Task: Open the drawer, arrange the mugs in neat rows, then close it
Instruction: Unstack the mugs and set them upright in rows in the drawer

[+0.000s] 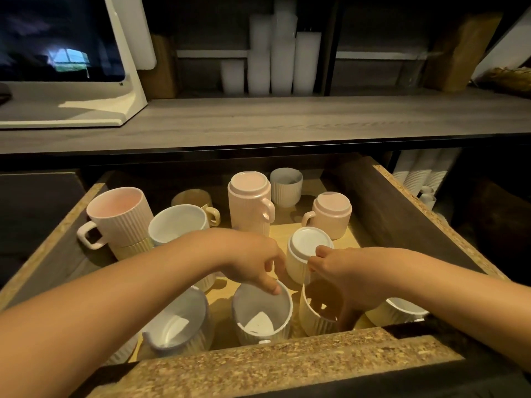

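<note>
A drawer [402, 196] is seen pulled open below a grey worktop [287, 119] on which a white-framed screen [57, 38] is set at the far left. An upturned cream mug [301, 262] at the drawer's centre is pinched near its base rim by the right hand [339, 280]. The far rim of an upright white mug [262, 314], nearer, is touched by the thumb of the left hand [253, 262], its fingers curled; whether a grip is held cannot be told. Pink mugs [250, 202] are stood farther back.

Forearms [120, 297], left hand [250, 262] and right hand [342, 280] are bare.

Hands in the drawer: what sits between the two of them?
An upside-down mug stands between the left hand and the right hand, whose fingers touch it, in the head view.
</note>
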Demonstrator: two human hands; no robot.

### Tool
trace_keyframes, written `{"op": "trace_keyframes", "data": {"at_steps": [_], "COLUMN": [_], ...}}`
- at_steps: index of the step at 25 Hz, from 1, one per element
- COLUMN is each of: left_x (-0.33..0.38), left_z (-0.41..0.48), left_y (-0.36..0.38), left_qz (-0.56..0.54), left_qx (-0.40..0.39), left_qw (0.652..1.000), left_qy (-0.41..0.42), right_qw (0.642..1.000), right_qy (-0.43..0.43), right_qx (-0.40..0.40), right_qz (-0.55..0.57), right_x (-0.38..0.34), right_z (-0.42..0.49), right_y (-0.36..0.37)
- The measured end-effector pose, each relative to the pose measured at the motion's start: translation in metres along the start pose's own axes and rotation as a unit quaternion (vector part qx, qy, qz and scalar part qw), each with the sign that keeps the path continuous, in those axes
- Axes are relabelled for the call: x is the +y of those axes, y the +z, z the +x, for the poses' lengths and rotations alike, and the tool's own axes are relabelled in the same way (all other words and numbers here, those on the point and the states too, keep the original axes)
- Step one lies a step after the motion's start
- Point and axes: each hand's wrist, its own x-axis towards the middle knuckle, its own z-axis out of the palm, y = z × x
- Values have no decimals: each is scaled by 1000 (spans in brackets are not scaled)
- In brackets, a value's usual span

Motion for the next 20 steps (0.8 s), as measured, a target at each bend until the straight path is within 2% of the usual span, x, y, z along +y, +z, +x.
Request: {"op": "trace_keyframes", "data": {"at_steps": [5,10,15,20], "left_x": [-15,-23,-42,-81], "left_z": [-26,-43,-64,-87], "left_y": [-4,-10,-28,-43], "left_qz": [-2,14,14,-13], "left_qx": [46,117,178,188], "left_qw": [999,993,983,976], "left_qy": [-3,-2,-32,-108], "right_qw": [1000,999,996,987], "right_qy": [2,25,7,-49], "right_qx": [-16,-26,82,146], "right_qz": [-20,18,35,56], "right_x": [-2,2,-9,-40], "right_z": [0,-5,19,57], "right_y": [-2,-19,-57,-88]}}
